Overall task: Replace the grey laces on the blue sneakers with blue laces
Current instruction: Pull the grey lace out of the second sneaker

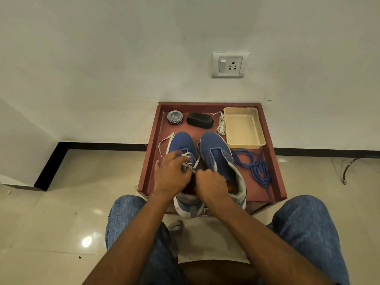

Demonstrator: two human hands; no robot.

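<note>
Both my hands pinch the grey lace (pixel 190 161) on the left sneaker (pixel 183 145) — left hand (pixel 171 174), right hand (pixel 209 183) — blue laces (pixel 254 164) lie to my right.

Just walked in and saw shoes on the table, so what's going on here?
A person is unlacing the left blue sneaker: both hands, the left hand and the right hand, are at its grey lace. The right sneaker is already laceless; a removed grey lace lies beside the beige tray. The blue laces wait in a loose pile.
</note>
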